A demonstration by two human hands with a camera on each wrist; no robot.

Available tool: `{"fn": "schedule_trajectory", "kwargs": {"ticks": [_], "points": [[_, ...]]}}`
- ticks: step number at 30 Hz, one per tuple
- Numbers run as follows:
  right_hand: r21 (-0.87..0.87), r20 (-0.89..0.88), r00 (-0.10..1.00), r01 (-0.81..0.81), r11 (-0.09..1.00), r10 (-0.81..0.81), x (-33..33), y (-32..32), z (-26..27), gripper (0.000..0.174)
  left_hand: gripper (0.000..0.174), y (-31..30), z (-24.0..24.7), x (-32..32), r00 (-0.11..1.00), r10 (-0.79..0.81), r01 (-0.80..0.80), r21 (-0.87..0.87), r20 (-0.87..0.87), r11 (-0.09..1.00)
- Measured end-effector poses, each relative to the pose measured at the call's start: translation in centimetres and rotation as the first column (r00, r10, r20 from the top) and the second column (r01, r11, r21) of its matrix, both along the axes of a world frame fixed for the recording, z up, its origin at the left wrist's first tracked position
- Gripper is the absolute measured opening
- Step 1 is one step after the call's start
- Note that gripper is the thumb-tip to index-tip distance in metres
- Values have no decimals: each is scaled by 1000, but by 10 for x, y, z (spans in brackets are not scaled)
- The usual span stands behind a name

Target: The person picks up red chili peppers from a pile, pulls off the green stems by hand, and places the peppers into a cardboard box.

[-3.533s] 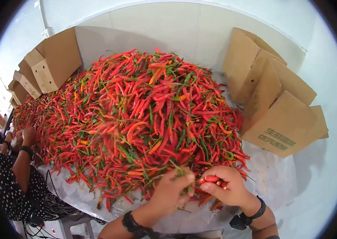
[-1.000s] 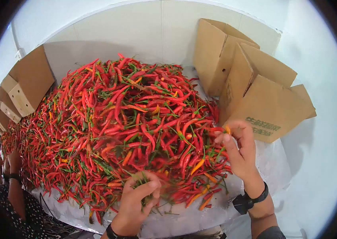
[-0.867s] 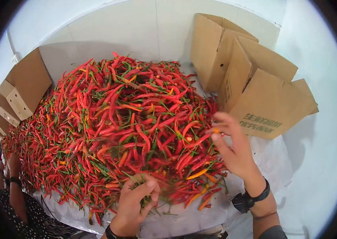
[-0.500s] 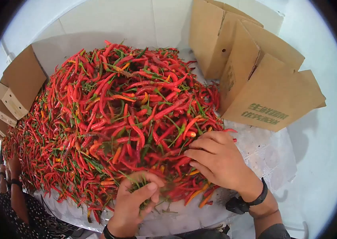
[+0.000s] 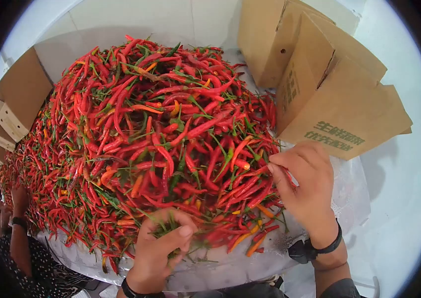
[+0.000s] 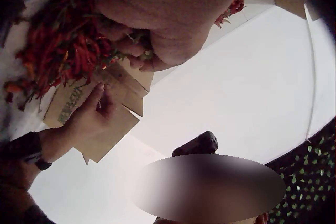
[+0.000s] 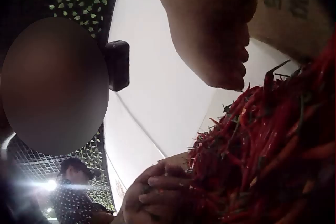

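Observation:
A large heap of red chilies [image 5: 170, 134], mixed with green stems and some orange pods, covers the table. Low at its front, my left hand [image 5: 163, 248] curls round a bunch of green stems [image 5: 167, 227]; the left wrist view shows stems [image 6: 140, 45] between the fingers of that hand [image 6: 163, 19]. At the heap's right edge my right hand [image 5: 307, 186] has thumb and forefinger together at the end of a red chili [image 5: 255, 172], with a bit of red showing inside the palm. In the right wrist view its fingertips [image 7: 241, 71] are beside the heap.
Open cardboard boxes [image 5: 349, 109] stand at the back right, and more boxes [image 5: 24, 94] at the left. Another person's arm [image 5: 20, 243] reaches the heap's far left. A pale cover [image 5: 344, 184] lies on the table; a wall rises behind.
My right hand has gone from lying spread over the heap's right edge to a pinch slightly farther right. My left hand keeps its grip on the stems. The head view has tilted down a little.

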State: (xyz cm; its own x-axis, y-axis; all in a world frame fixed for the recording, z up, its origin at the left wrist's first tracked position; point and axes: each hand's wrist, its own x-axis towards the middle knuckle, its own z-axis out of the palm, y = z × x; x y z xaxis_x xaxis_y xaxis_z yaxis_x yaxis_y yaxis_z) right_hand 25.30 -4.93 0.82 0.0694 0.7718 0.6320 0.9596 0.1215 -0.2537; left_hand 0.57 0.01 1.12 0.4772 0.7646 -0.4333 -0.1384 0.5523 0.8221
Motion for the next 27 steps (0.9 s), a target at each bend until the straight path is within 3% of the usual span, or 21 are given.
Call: {"fn": "schedule_trajectory", "kwargs": {"ticks": [2,8,11,17,20,23,26,27], "points": [[-16,0,998,-56,998,56,-2,-4,2,18,15,0,-2,0,1000,5,-5,0,-2,1000],[-97,-1,999,51,994,-52,14,1,-4,19,13,0,-8,-2,993,18,-16,-20,116,1000],[-270,-134,988,-114,956,80,18,-2,-5,20,13,-1,-8,-1,996,20,-19,-2,85,1000],[-353,-149,981,-170,920,124,20,-4,4,19,13,0,-10,-4,993,-14,14,-1,113,1000],[-159,-149,988,-57,986,33,19,-4,3,15,13,-1,-7,-3,998,3,-3,-5,64,1000],[-132,-361,901,208,969,-242,17,-9,15,12,12,-3,-7,1,997,58,-58,-4,59,998],[-301,-364,881,196,933,-303,18,-15,18,12,13,-1,-11,-1,993,15,-17,18,115,1000],[-361,-289,920,152,920,-266,18,-15,17,12,13,0,-12,-2,993,7,-10,17,118,1000]]}}
